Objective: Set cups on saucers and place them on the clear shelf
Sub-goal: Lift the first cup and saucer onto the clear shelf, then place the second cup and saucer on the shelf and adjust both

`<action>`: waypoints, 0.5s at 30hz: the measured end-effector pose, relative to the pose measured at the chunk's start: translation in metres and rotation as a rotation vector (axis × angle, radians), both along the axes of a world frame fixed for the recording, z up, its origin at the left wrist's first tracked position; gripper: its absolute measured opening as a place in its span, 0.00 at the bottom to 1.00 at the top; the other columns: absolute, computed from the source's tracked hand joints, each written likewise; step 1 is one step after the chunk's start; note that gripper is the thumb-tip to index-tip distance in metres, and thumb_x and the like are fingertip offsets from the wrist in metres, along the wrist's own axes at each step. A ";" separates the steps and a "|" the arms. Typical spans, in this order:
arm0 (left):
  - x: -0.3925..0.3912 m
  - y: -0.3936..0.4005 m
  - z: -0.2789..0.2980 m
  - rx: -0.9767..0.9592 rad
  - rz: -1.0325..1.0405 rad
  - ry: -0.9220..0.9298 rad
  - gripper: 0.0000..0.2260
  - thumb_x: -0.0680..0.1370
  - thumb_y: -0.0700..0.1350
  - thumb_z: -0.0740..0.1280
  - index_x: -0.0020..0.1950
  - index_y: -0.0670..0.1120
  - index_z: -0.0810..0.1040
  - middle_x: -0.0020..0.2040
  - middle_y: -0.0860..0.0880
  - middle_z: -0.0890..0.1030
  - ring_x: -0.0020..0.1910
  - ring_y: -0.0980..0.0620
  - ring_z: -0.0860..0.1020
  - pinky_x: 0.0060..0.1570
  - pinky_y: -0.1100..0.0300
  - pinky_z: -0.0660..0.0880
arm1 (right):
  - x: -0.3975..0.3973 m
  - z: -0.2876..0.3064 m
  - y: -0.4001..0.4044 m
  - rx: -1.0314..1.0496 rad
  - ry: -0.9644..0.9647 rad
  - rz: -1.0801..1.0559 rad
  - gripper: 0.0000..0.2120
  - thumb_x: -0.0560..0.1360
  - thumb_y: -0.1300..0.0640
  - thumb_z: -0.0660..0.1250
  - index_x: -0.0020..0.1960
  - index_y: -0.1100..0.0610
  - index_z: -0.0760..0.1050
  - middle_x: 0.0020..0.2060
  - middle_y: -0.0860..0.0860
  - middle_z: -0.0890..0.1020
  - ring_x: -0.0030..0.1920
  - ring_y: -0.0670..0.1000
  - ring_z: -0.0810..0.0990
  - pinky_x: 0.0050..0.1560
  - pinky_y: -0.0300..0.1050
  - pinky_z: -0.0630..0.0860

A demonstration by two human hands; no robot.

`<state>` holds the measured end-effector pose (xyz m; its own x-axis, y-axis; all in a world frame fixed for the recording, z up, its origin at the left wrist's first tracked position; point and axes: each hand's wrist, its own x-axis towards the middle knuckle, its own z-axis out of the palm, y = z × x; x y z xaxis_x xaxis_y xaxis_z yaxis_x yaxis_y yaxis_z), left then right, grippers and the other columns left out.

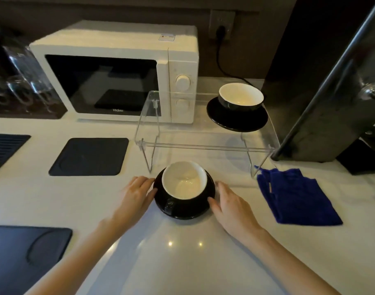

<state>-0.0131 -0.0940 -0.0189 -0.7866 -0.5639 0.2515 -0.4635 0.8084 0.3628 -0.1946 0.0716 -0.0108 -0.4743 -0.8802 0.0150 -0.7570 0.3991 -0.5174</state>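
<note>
A black cup with a white inside (184,179) stands on a black saucer (211,188) on the white counter, just in front of the clear shelf (178,133). My left hand (137,192) touches the saucer's left rim and my right hand (231,201) touches its right rim, fingers spread along the edge. A second black cup (241,96) sits on its own saucer (237,120) on the right part of the clear shelf's top.
A white microwave (118,71) stands behind the shelf. A blue cloth (295,196) lies to the right of the near cup. Dark mats (90,156) (24,256) lie on the left. Glasses (22,77) stand at far left; a dark machine (331,92) rises at right.
</note>
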 end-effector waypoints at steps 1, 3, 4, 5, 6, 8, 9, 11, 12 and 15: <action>0.001 0.001 -0.005 0.104 0.076 0.000 0.17 0.77 0.49 0.57 0.54 0.38 0.78 0.40 0.40 0.82 0.38 0.44 0.78 0.42 0.52 0.77 | 0.002 -0.004 -0.002 0.006 -0.099 -0.061 0.18 0.77 0.52 0.60 0.64 0.56 0.64 0.54 0.55 0.80 0.53 0.56 0.79 0.50 0.52 0.77; 0.000 0.003 -0.009 0.367 0.201 -0.012 0.13 0.77 0.48 0.61 0.57 0.42 0.76 0.35 0.45 0.82 0.33 0.50 0.77 0.40 0.57 0.75 | 0.004 -0.011 -0.005 0.016 -0.270 -0.172 0.16 0.76 0.53 0.60 0.62 0.57 0.68 0.49 0.56 0.82 0.49 0.57 0.80 0.49 0.53 0.78; -0.002 0.005 -0.010 0.529 0.252 0.004 0.12 0.77 0.47 0.61 0.56 0.44 0.76 0.31 0.47 0.82 0.30 0.51 0.78 0.36 0.59 0.75 | 0.004 -0.013 -0.006 0.010 -0.368 -0.214 0.14 0.76 0.54 0.60 0.60 0.58 0.69 0.45 0.57 0.82 0.44 0.56 0.81 0.45 0.52 0.79; -0.003 0.006 -0.010 0.692 0.290 0.054 0.10 0.77 0.46 0.62 0.54 0.44 0.77 0.28 0.49 0.81 0.27 0.51 0.78 0.31 0.61 0.76 | 0.005 -0.015 -0.007 -0.009 -0.477 -0.250 0.12 0.76 0.56 0.60 0.59 0.58 0.70 0.40 0.57 0.82 0.38 0.55 0.80 0.38 0.51 0.79; -0.004 0.007 -0.010 0.842 0.316 0.123 0.08 0.76 0.43 0.63 0.52 0.42 0.77 0.26 0.51 0.81 0.25 0.52 0.79 0.26 0.62 0.76 | 0.005 -0.017 -0.009 -0.034 -0.585 -0.280 0.10 0.76 0.58 0.60 0.57 0.58 0.71 0.35 0.57 0.81 0.32 0.54 0.80 0.31 0.48 0.78; -0.005 0.008 -0.007 1.034 0.350 0.243 0.07 0.76 0.38 0.63 0.50 0.37 0.77 0.24 0.51 0.81 0.23 0.54 0.80 0.22 0.64 0.76 | 0.005 -0.019 -0.011 -0.097 -0.747 -0.325 0.07 0.76 0.62 0.59 0.53 0.58 0.70 0.30 0.58 0.81 0.27 0.55 0.79 0.27 0.47 0.77; -0.005 0.008 -0.006 1.067 0.364 0.267 0.06 0.75 0.36 0.63 0.49 0.35 0.77 0.24 0.51 0.81 0.23 0.55 0.80 0.23 0.65 0.77 | 0.005 -0.019 -0.012 -0.125 -0.785 -0.337 0.06 0.76 0.63 0.60 0.53 0.59 0.70 0.30 0.58 0.81 0.27 0.56 0.80 0.28 0.48 0.78; -0.003 0.009 -0.003 1.101 0.377 0.280 0.06 0.74 0.35 0.64 0.47 0.34 0.78 0.23 0.51 0.82 0.24 0.54 0.81 0.26 0.64 0.79 | 0.007 -0.021 -0.012 -0.156 -0.796 -0.343 0.06 0.75 0.65 0.60 0.52 0.60 0.70 0.29 0.59 0.81 0.26 0.56 0.80 0.30 0.48 0.79; 0.000 0.010 -0.002 1.122 0.378 0.285 0.05 0.74 0.35 0.65 0.47 0.34 0.78 0.24 0.50 0.82 0.25 0.53 0.81 0.27 0.63 0.79 | 0.008 -0.021 -0.010 -0.163 -0.789 -0.340 0.06 0.75 0.65 0.60 0.52 0.61 0.70 0.28 0.59 0.81 0.25 0.55 0.80 0.30 0.48 0.79; 0.011 0.018 0.004 1.164 0.368 0.299 0.04 0.73 0.34 0.65 0.44 0.36 0.79 0.24 0.49 0.83 0.26 0.52 0.82 0.28 0.63 0.80 | 0.016 -0.020 0.000 -0.174 -0.776 -0.327 0.06 0.74 0.66 0.60 0.50 0.62 0.71 0.26 0.59 0.82 0.25 0.57 0.80 0.28 0.47 0.79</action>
